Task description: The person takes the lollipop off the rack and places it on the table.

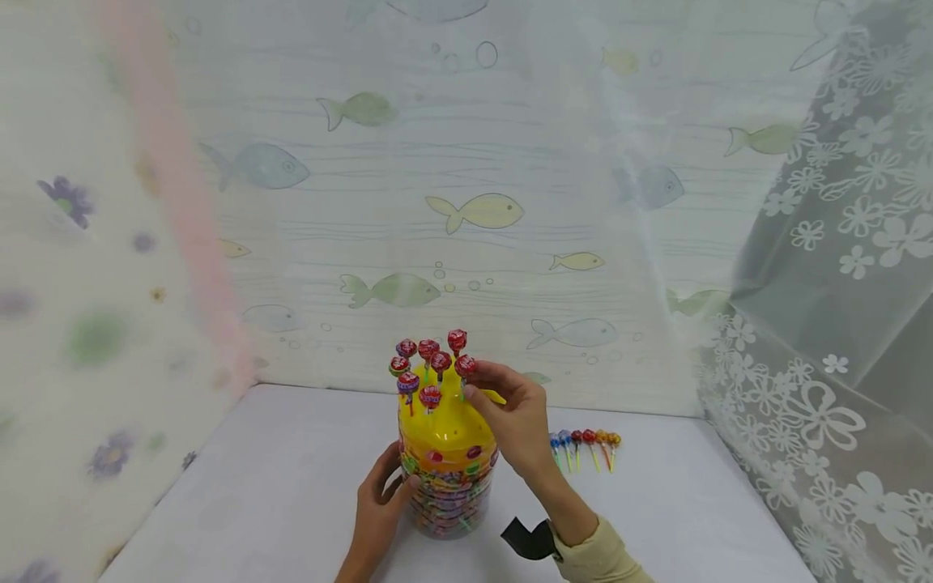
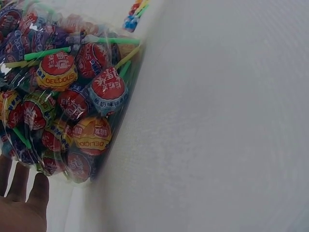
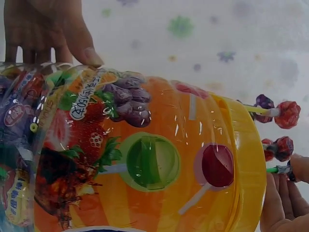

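A clear plastic jar [image 1: 450, 498] full of wrapped lollipops stands on the table, with a yellow lid [image 1: 445, 427]. Several lollipops [image 1: 428, 350] stand upright in the lid, sticks down. My left hand [image 1: 379, 502] holds the jar low on its left side, thumb toward the front. Above the lid's right side, my right hand [image 1: 519, 413] pinches a red-wrapped lollipop [image 1: 465, 367] by its green stick. The right wrist view shows the thumb [image 3: 300, 168] and fingers close around that stick, near the lid's top. Through the jar wall, lollipops [image 2: 58, 70] with coloured sticks show in the left wrist view.
To the right behind the jar, a row of lollipops [image 1: 588, 437] in blue, red and orange wrappers lies on the white table [image 1: 291, 486]. A black strap [image 1: 530, 540] hangs at my right wrist. Fish-patterned curtains [image 1: 474, 162] enclose the back; flowered sheets hang at the sides.
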The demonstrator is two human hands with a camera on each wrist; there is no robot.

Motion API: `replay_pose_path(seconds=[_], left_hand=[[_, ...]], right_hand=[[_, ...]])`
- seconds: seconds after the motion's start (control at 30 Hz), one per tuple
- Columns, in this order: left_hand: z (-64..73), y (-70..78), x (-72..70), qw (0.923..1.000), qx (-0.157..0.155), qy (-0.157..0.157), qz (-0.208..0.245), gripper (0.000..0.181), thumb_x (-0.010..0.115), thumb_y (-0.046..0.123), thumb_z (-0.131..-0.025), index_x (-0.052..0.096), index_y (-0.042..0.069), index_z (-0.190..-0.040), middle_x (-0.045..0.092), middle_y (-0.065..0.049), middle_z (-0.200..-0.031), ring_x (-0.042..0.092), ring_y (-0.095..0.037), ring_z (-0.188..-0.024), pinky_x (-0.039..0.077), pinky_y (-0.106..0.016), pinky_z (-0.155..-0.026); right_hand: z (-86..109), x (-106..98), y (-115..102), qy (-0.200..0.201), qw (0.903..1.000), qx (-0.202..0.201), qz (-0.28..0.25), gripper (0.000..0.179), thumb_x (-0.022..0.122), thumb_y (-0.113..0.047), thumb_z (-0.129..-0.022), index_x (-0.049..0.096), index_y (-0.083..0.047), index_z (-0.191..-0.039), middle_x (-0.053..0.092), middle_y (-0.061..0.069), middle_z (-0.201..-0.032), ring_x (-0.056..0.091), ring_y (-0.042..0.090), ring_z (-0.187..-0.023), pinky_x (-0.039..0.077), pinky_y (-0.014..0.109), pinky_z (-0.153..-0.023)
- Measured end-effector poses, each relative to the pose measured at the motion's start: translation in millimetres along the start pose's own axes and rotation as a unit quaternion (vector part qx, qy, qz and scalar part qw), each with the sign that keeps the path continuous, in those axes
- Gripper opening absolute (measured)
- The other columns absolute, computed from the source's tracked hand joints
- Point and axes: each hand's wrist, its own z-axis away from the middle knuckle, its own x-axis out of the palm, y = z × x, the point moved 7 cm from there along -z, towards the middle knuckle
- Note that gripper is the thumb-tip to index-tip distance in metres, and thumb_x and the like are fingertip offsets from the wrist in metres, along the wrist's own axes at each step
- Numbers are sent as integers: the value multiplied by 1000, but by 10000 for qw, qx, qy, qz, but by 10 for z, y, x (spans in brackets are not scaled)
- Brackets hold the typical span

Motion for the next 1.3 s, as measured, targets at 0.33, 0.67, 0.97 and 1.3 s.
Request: replay_pose_path(seconds=[0.33, 0.67, 0.97, 1.3], left_hand=[[17, 10, 6, 10000, 54, 43, -21, 62, 67, 24, -99, 42, 6, -153, 48, -14, -154, 50, -37, -138, 42, -56, -114], [36, 5, 14, 10000, -6, 47, 40, 63, 68, 24, -99, 41, 8, -154, 48, -13, -155, 49, -35, -139, 41, -54, -115], [43, 26, 20, 10000, 67, 48, 2, 62, 67, 23, -100, 41, 7, -154, 49, -13, -154, 50, -36, -137, 42, -52, -115], [51, 50, 8, 9999, 155, 11, 8, 61, 65, 21, -101, 39, 7, -155, 48, -14, -154, 49, -35, -138, 42, -51, -116]], right_hand=[[-41, 15, -59, 174, 9987, -50, 481, 16, 73, -4, -92, 75, 1, -108, 76, 15, -107, 74, 19, -95, 64, 33, -85], [-36, 3, -97, 354, 9963, -521, 587, 16, 72, -3, -93, 74, 2, -108, 75, 16, -105, 74, 19, -95, 64, 32, -83], [-25, -76, -211, 563, 9903, -1087, 655, 16, 69, 1, -94, 71, 5, -109, 74, 19, -105, 73, 14, -95, 64, 31, -80], [70, -224, -128, 572, 9926, -887, 596, 20, 67, 3, -95, 69, 5, -115, 71, 21, -105, 70, 10, -90, 64, 26, -78]])
